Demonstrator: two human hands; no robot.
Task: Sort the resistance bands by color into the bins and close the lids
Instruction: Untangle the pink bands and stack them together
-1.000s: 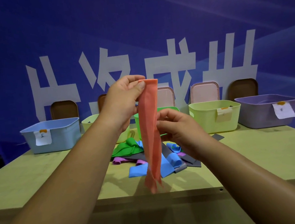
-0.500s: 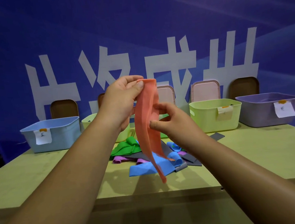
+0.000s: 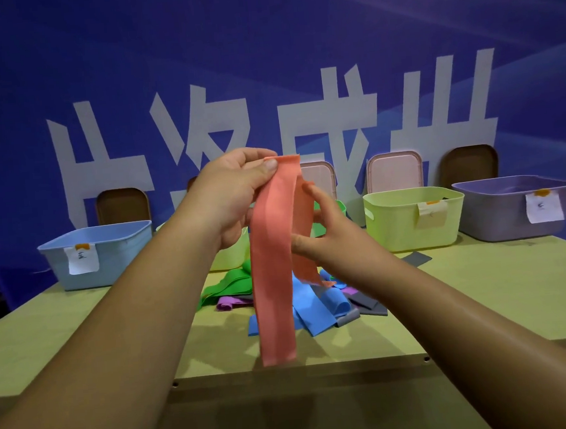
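The head camera is the only view. The left hand (image 3: 236,197) is up in front of the chest. Its thumb and fingers pinch the top of the orange band (image 3: 273,282), right where the band folds over. The band hangs down in two strips, a long one in front and a shorter one behind. It is in the air above the counter (image 3: 81,331) and is in no bin.

The right hand (image 3: 323,231) is just beside the band, lower than the left hand. Its thumb lies on the back strip and its fingers go up behind it, so it looks like a loose pinch. Both hands are close together on the same band.

Under the band is a pile of bands (image 3: 316,306) on the counter: green, purple, blue and grey ones, all mixed up.

At the back stand the open bins in a row. There is a blue bin (image 3: 98,252), a light green bin (image 3: 411,221) and a purple bin (image 3: 511,206), each with a paper tag. Two more bins are partly hidden behind the hands. The lids (image 3: 393,171) lean on the wall behind them.

The band looks thin, light and floppy. It will bend, swing and stretch, and it may feel a bit slippery. I think the fold at the top is the best place to hold it, so both strips come along together.
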